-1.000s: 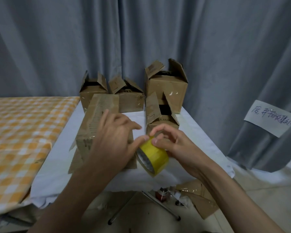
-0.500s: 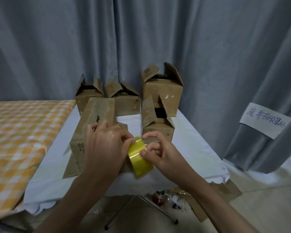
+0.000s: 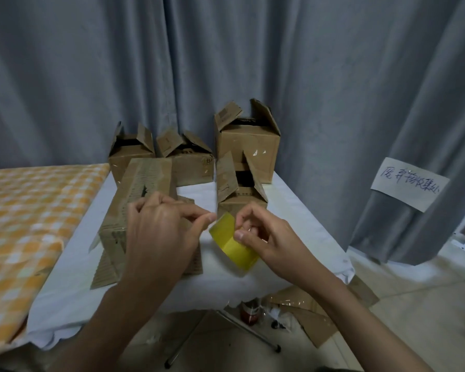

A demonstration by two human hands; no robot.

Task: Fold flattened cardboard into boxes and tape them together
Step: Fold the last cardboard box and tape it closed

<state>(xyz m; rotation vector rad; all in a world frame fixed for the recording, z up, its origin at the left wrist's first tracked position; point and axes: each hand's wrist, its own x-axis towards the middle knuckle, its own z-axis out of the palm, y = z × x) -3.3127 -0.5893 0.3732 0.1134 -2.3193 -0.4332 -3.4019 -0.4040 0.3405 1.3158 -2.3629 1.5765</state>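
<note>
A yellow tape roll [image 3: 232, 244] is held above the white table's front edge. My right hand [image 3: 266, 236] grips it, with the thumb on its outer face. My left hand [image 3: 163, 232] is just to the roll's left, thumb and forefinger pinched together at the roll's upper edge, apparently on the tape's end. Behind my left hand a folded cardboard box [image 3: 137, 208] lies on its side, with its flaps spread on the cloth.
Several open-topped cardboard boxes [image 3: 249, 146] stand at the back of the white table [image 3: 301, 218]. An orange checked cloth [image 3: 24, 218] covers the surface to the left. Cardboard scraps [image 3: 317, 318] and a small jar lie on the floor under the table. Grey curtains hang behind.
The roll has moved slightly right and away from the box. My left hand's fingers have come off the roll's face and now pinch at its upper edge.
</note>
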